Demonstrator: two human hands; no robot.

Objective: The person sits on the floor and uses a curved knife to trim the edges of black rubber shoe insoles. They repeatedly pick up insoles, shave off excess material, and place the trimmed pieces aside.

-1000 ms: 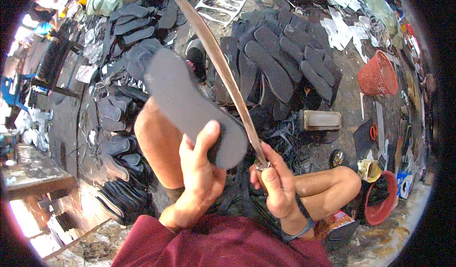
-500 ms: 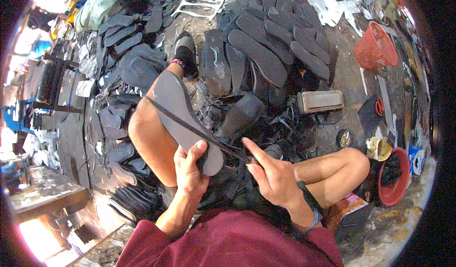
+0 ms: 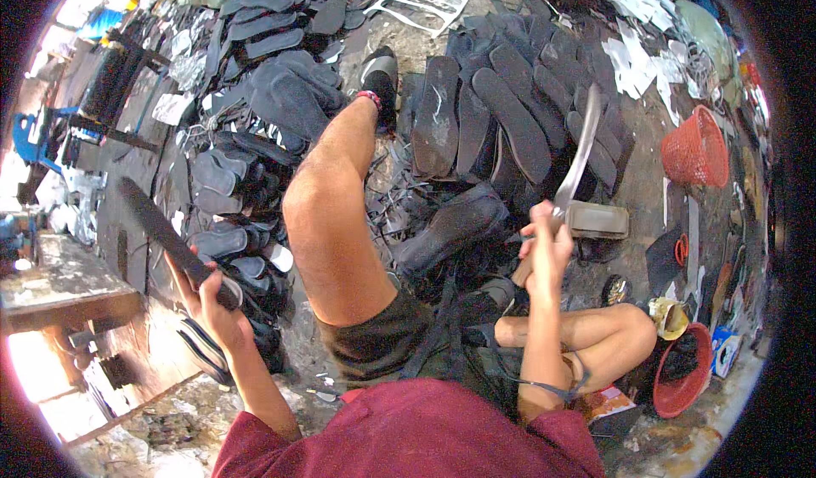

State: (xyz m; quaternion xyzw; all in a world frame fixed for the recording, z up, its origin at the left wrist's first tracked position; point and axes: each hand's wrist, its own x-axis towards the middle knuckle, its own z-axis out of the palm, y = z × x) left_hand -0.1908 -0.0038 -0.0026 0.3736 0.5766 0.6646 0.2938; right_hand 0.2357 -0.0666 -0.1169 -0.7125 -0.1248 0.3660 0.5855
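Observation:
My left hand [image 3: 219, 315] is out to the left, gripping a dark shoe sole [image 3: 164, 227] near one end; the sole is seen nearly edge-on and tilts up to the left. In my right hand [image 3: 548, 253] is a knife [image 3: 581, 151] with a long curved blade pointing up and away. Part of its wooden handle shows below the fist. Beneath the blade, beside that hand, lies a pale rectangular block [image 3: 599, 220]. A loose dark sole [image 3: 450, 227] rests on black scraps between my legs.
Dark soles lie heaped ahead [image 3: 518, 113], with another pile [image 3: 293, 91] at far left. Stacked grey soles [image 3: 223, 176] line my left side. A red basket [image 3: 695, 148], orange-handled scissors [image 3: 681, 248] and a red tub [image 3: 682, 397] stand right. A wooden bench [image 3: 72, 304] is at left.
My left hand has carried the sole from above my lap out to the left. My right hand has moved away from the sole and raised the knife, its blade now pointing up. The view has shifted.

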